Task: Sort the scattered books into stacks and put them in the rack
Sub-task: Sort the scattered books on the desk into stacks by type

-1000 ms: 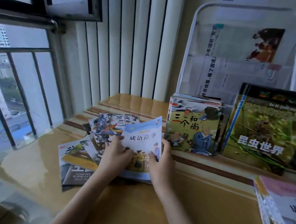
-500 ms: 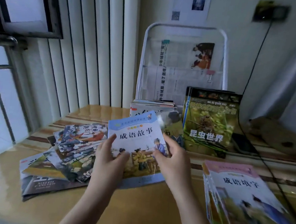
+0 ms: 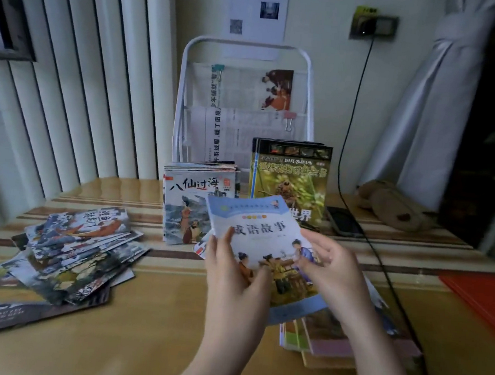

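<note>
A light-blue story book (image 3: 266,234) is held in the air by both hands, above a flat stack of similar books (image 3: 337,344) on the table at the right. My left hand (image 3: 235,273) grips its left edge; my right hand (image 3: 331,274) holds its right side. A messy pile of scattered books (image 3: 61,251) lies at the left. Behind, a small upright stack (image 3: 190,206) and a green insect book (image 3: 292,179) lean at the foot of the white wire rack (image 3: 306,81), which holds clipped newspapers.
A phone (image 3: 342,225) lies right of the green book with a black cable (image 3: 383,270) running from the wall socket across the table. A red folder (image 3: 483,297) sits at the right edge. Vertical blinds stand at the left, a curtain at the right.
Both hands carried the blue book from the scattered pile at the left over to above the flat stack at the right. The view turned right with them.
</note>
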### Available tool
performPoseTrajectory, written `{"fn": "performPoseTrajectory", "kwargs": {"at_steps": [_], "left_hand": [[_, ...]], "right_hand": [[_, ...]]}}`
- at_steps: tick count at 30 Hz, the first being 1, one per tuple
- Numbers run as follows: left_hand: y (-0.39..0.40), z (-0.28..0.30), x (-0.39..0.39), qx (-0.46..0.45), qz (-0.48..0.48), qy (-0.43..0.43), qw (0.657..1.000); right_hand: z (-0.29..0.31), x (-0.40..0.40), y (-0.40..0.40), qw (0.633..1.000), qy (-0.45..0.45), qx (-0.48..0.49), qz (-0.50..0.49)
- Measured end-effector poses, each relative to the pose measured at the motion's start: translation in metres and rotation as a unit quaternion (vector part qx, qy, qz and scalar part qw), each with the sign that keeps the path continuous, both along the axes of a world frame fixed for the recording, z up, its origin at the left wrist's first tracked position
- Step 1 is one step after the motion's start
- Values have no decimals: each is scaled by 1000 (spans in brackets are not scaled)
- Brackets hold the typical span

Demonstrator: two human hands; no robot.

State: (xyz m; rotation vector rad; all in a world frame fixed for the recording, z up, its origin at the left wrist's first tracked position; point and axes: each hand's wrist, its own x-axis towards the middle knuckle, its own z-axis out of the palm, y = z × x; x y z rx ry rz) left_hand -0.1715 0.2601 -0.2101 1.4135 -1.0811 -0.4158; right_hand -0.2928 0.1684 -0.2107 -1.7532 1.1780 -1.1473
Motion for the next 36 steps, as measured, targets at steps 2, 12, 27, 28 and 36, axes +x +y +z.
{"fn": "performPoseTrajectory", "kwargs": {"at_steps": [2, 12, 27, 28, 36], "left_hand": [[-8, -3, -22, 20, -54, -10, 998], [-29, -43, -72, 219, -184, -187, 940], [-44, -61, -37, 240, -249, -370, 862], [-42, -61, -34, 231, -263, -353, 867], [-76, -61, 57, 94, 58, 20, 994]], "right_hand": [[-1, -27, -4, 997, 44, -11, -60], [-35, -95, 3, 972, 152, 74, -161], [-53, -76, -9, 959, 219, 129, -129], [-51, -74, -8, 951, 248, 131, -133], [15, 1, -31, 892, 438, -53, -95]]}}
